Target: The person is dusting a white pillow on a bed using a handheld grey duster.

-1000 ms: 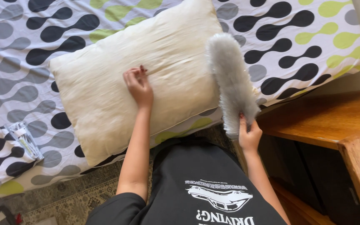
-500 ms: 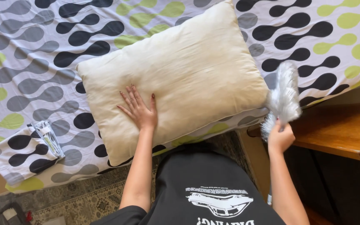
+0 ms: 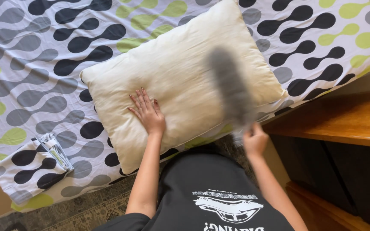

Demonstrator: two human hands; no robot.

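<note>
Slanting up-left across the pillow (image 3: pixel 185 81), blurred duster (image 3: pixel 230 87) in right hand (image 3: pixel 254 140).

Left hand (image 3: pixel 147 112) presses pillow (image 3: pixel 180 77); right hand (image 3: pixel 254 140) swings duster (image 3: pixel 230 85).

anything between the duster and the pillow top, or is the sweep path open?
Nothing visible is in the way. The grey duster, blurred and held in the right hand, is already over the cream pillow. The only other thing on the pillow is the left hand, pressed flat near its lower left, apart from the duster.
</note>
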